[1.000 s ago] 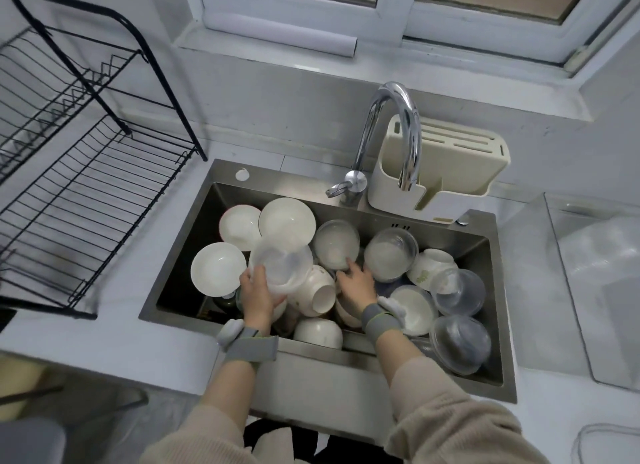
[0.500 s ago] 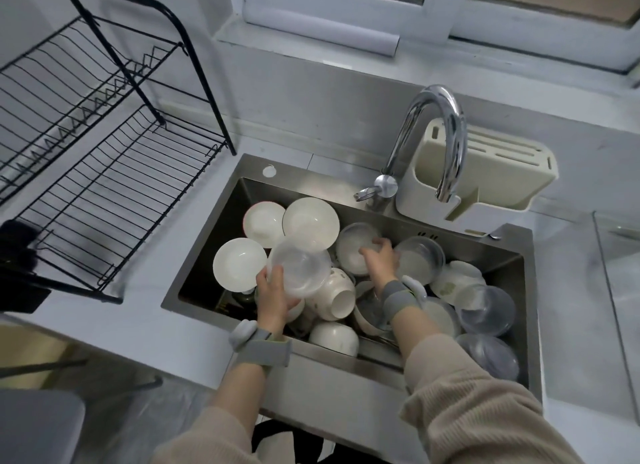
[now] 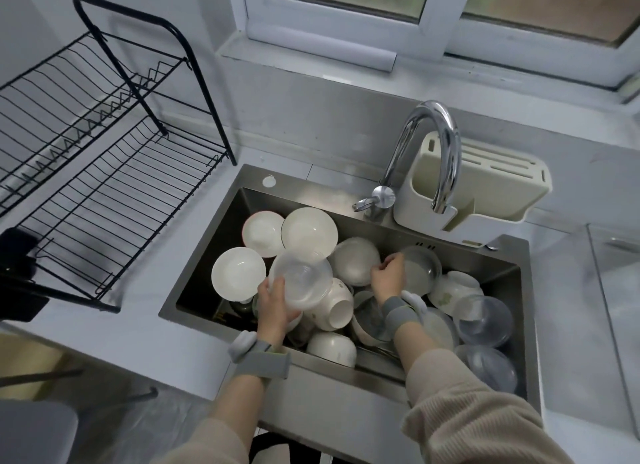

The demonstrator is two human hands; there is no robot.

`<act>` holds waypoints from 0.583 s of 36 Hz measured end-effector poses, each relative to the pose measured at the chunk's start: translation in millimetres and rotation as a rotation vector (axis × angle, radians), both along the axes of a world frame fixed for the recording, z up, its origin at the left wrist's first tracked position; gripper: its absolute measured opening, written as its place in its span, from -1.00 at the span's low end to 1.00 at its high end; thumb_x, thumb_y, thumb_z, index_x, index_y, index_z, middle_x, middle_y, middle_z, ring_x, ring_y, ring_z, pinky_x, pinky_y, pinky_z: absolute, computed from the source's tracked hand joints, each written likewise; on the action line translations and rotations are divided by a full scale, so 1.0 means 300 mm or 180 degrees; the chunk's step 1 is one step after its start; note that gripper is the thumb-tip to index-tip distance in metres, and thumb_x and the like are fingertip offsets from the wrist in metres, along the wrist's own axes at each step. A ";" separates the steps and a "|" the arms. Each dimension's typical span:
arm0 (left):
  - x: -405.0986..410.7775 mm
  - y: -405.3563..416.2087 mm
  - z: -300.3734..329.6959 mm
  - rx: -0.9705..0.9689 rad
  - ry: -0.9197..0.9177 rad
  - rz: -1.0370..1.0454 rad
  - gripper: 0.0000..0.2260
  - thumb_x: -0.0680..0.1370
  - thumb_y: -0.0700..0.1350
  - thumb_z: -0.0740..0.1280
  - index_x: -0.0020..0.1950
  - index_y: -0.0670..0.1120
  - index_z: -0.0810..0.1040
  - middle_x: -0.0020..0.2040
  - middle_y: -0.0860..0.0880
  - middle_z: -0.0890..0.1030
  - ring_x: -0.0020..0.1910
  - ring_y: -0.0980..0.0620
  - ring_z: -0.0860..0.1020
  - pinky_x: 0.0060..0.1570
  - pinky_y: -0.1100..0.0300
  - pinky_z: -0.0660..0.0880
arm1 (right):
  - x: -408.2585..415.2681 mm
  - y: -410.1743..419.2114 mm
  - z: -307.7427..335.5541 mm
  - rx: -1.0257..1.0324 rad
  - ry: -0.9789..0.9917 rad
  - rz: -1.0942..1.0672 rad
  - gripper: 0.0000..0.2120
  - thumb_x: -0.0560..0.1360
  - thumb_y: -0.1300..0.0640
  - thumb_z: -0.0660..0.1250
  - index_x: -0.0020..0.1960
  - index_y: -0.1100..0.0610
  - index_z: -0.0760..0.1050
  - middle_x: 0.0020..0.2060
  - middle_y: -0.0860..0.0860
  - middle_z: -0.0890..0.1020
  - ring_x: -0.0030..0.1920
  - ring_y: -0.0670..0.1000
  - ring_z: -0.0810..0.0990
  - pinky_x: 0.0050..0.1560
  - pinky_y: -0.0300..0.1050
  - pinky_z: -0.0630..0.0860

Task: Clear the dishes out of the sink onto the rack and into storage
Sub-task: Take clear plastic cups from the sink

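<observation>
The steel sink (image 3: pixel 221 242) is piled with several white ceramic bowls and clear glass bowls. My left hand (image 3: pixel 275 306) grips a clear bowl (image 3: pixel 301 280) by its near rim, held tilted above the pile. My right hand (image 3: pixel 388 276) reaches between a frosted white bowl (image 3: pixel 356 261) and a clear glass bowl (image 3: pixel 420 269), fingers curled at the glass bowl's left rim. Three white plates (image 3: pixel 308 233) lean at the sink's back left. The black wire rack (image 3: pixel 104 193) stands bare on the counter to the left.
A chrome faucet (image 3: pixel 433 141) arches over the sink's back edge, with a cream utensil caddy (image 3: pixel 485 190) behind it. More clear bowls (image 3: pixel 483 320) fill the sink's right end. A glass panel (image 3: pixel 620 290) lies on the counter at right.
My right hand has moved back and to the right, from the middle of the pile to the glass bowl's rim. The left hand has kept hold of the clear bowl and raised it slightly.
</observation>
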State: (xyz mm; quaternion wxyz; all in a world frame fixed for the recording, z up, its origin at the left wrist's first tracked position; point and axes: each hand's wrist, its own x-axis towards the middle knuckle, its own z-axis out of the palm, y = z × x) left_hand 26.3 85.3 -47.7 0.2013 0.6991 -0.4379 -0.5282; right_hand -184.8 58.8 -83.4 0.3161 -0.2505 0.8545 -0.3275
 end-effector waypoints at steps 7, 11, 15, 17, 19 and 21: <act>-0.057 -0.007 0.015 -0.0037 0.0717 0.0850 -0.46 0.58 0.07 0.30 0.45 -0.15 0.25 0.37 -0.21 0.41 0.31 -0.23 0.45 0.28 -0.20 0.43 | -0.004 0.038 0.062 -0.0483 -0.0350 -0.0925 -0.78 0.58 0.24 0.19 0.17 0.27 0.50 0.01 0.25 0.60 0.04 0.22 0.56 0.05 0.01 0.45; -0.089 -0.009 0.016 -0.0101 0.0815 0.0934 -0.35 0.55 0.15 0.33 0.51 -0.12 0.19 0.41 -0.14 0.37 0.36 -0.16 0.40 0.34 -0.16 0.38 | 0.024 0.052 0.123 -0.0940 -0.1073 -0.0981 -0.77 0.61 0.13 0.23 -0.06 0.26 0.56 -0.17 0.14 0.58 -0.17 0.05 0.53 -0.08 -0.02 0.50; -0.105 -0.005 0.002 -0.0212 0.0715 0.0924 -0.32 0.54 0.17 0.33 0.52 -0.13 0.18 0.44 -0.13 0.33 0.40 -0.14 0.35 0.37 -0.14 0.34 | 0.074 0.062 0.168 -0.0957 -0.1195 0.0018 -0.85 0.56 0.22 0.29 -0.18 0.17 0.56 -0.28 0.04 0.52 -0.24 0.00 0.47 -0.22 -0.09 0.49; -0.102 -0.008 -0.015 -0.0220 0.0704 0.0900 -0.33 0.55 0.17 0.31 0.52 -0.14 0.18 0.42 -0.14 0.36 0.38 -0.16 0.38 0.38 -0.08 0.33 | 0.101 0.065 0.169 -0.0691 -0.0712 0.0544 -0.90 0.55 0.22 0.29 -0.03 0.19 0.57 -0.31 -0.01 0.50 -0.20 0.06 0.47 -0.09 0.04 0.52; -0.100 -0.012 -0.023 -0.0209 0.0674 0.0938 -0.34 0.56 0.17 0.31 0.53 -0.11 0.17 0.43 -0.08 0.33 0.38 -0.13 0.35 0.38 -0.06 0.32 | 0.129 0.077 0.168 -0.0422 -0.0265 0.0783 -0.79 0.54 0.22 0.22 0.14 0.14 0.53 -0.35 -0.01 0.44 -0.16 0.10 0.47 0.07 0.15 0.46; -0.095 -0.012 -0.029 -0.0159 0.0729 0.1041 -0.34 0.56 0.19 0.28 0.53 -0.10 0.16 0.42 -0.08 0.34 0.38 -0.13 0.34 0.36 -0.15 0.35 | 0.158 0.089 0.182 -0.0270 0.0140 0.0982 -0.66 0.55 0.23 0.18 0.30 0.08 0.48 -0.24 0.12 0.54 -0.05 0.18 0.54 0.07 0.08 0.44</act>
